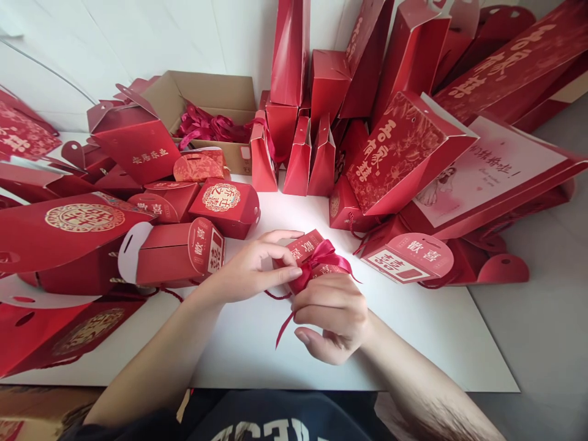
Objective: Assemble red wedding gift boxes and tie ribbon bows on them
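A small red gift box (310, 239) with gold lettering lies on the white table, and a dark pink satin ribbon (323, 255) is tied over it in a bow. My left hand (257, 264) grips the box's left side, thumb on its top by the bow and fingers around the far edge. Curled over the near right part of the box, my right hand (331, 313) has its fingers closed at the ribbon. A ribbon tail hangs down just left of the right hand. The fingers partly hide the knot and the box's near side.
Red boxes (226, 205) and a flap-topped box (172, 254) crowd the left. An open cardboard box (215, 89) of loose ribbons stands behind. Tall red gift bags (399, 147) lean at the right, beside another small box (404, 257). The white table (257, 355) ends near my body.
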Demonstrator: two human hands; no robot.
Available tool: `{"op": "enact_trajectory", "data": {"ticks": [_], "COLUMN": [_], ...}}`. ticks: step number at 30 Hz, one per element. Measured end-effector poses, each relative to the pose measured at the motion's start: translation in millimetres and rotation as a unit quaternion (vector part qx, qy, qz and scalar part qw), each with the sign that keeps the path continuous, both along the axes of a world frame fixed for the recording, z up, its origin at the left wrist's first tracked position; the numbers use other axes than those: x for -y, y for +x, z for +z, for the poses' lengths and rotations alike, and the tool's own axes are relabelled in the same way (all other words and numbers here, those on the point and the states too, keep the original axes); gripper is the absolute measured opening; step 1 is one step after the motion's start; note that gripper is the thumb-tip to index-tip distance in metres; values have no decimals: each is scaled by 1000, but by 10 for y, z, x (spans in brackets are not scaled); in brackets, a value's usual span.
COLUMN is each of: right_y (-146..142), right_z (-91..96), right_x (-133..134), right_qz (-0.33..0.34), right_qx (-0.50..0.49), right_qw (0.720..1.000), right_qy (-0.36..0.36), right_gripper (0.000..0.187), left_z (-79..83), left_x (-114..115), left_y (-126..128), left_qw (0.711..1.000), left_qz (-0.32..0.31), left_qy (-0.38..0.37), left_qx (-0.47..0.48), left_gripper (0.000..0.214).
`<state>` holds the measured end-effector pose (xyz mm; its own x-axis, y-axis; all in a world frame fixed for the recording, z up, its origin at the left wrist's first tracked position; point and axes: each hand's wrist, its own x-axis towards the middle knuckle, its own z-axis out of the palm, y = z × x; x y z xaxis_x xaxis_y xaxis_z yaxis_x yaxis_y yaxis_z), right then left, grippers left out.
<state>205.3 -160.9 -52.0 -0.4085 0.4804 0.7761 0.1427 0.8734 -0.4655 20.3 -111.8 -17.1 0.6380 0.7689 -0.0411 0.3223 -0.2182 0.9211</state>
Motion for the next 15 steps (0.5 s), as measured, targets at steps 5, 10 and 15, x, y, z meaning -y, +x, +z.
{"op": "enact_trajectory", "data": {"ticks": [5,10,15], "right_y": [-35,-37,-24], "right_z": [-21,-31,-29], "right_x": [-16,-19,-46], "right_qz": [-5,-9,-8], "right_qx": [-35,-25,-32], "right_qw": [999,999,999], "right_qy": [24,20,-1], "right_gripper": [14,18,23], "left_z": [21,-57,-169], "left_x": [11,-33,-82], "left_y": [11,1,34], "left_qw": [999,988,957], "left_qz": [0,32,53], "left_qy": [-26,-114,-190], "left_qx": [27,102,212], "left_gripper": [16,16,18]}}
